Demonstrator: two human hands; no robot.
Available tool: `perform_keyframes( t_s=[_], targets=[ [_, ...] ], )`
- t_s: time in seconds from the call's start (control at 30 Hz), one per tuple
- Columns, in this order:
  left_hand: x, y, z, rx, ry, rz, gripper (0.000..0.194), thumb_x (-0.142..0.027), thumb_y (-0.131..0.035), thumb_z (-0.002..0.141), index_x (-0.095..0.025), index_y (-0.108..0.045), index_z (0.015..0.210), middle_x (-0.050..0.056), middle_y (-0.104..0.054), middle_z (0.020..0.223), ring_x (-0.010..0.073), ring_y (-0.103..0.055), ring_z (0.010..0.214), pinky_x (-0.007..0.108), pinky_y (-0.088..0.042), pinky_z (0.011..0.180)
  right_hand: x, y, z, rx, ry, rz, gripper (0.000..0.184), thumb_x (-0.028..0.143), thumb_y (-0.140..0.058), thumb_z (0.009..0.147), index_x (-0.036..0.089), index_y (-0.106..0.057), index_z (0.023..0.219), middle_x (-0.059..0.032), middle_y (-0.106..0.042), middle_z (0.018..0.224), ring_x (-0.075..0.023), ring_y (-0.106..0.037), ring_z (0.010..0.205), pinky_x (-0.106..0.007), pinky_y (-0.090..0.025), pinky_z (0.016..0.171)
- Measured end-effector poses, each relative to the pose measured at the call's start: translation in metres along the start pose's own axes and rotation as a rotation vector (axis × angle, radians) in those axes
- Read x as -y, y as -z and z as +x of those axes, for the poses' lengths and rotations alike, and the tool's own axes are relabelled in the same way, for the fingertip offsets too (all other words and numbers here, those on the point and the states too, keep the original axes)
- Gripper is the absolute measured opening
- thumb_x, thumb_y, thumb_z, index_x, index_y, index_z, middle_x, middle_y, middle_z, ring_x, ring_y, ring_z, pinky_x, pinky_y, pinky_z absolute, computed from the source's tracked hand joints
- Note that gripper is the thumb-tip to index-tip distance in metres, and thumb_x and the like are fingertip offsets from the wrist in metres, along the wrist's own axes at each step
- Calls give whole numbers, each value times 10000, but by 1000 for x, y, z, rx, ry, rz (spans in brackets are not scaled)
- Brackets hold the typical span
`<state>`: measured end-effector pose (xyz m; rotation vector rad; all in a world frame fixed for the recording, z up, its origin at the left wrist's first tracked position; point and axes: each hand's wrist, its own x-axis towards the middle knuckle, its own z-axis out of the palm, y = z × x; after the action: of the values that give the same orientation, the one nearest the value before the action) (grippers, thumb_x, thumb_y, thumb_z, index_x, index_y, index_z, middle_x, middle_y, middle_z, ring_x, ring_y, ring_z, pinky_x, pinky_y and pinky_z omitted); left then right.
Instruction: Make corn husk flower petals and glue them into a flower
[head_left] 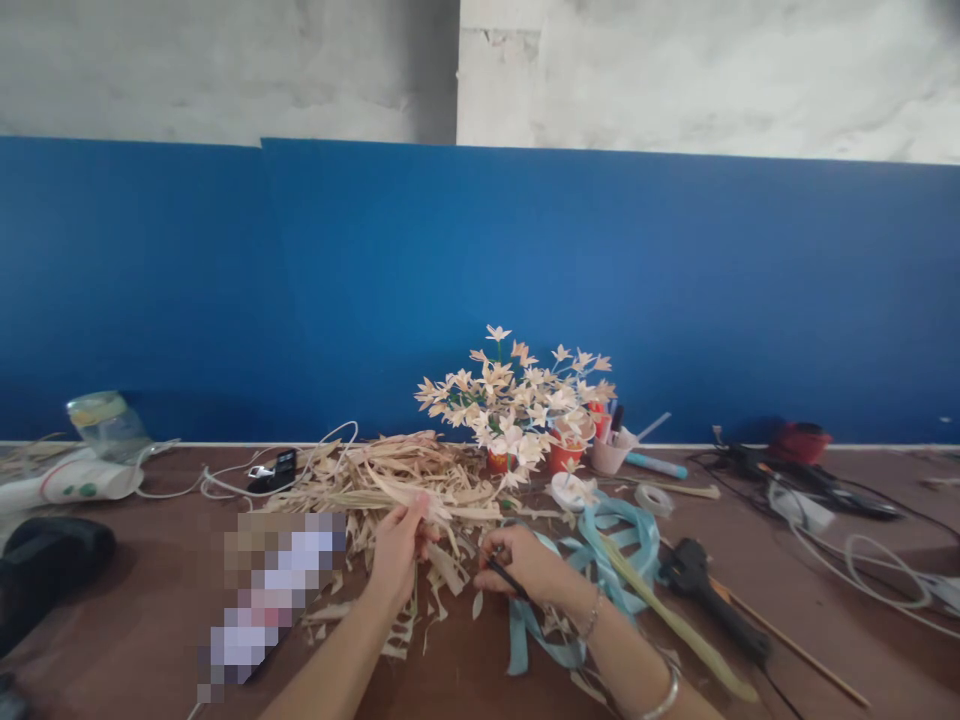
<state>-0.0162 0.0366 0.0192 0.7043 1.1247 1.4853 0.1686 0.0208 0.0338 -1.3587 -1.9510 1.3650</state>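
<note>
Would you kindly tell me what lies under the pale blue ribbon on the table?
The pale blue ribbon lies on the brown wooden table, over scattered dried straw strips. The right hand and a long green leaf cross over it; whatever sits beneath its loops is covered.

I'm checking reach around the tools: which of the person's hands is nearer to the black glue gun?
Right. The right hand sits just left of the black glue gun, across the blue ribbon. The left hand is farther left, holding a dried leaf strip.
</note>
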Motion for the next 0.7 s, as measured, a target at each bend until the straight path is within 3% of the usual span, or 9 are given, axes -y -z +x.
perform_keyframes(
  t_s=[0.27, 0.7],
  targets=[
    [3, -3, -2, -21, 40, -73, 380, -430, -753, 546, -131, -532, 620, -45, -521, 430, 65, -489, 365, 134, -268, 298, 11, -5, -3, -17, -59, 70, 212, 327, -666, 620, 185, -528, 695, 89, -459, 378, -54, -355, 300, -148, -257, 301],
    [-1, -6, -6, -34, 86, -156, 374, -387, -789, 515, -124, -552, 635, -42, -537, 503, 68, -534, 411, 128, -292, 293, 4, -12, 1, -67, -27, 114, 204, 340, -648, 633, 199, -517, 701, 85, -480, 384, -64, -364, 289, -157, -271, 288]
  ],
)
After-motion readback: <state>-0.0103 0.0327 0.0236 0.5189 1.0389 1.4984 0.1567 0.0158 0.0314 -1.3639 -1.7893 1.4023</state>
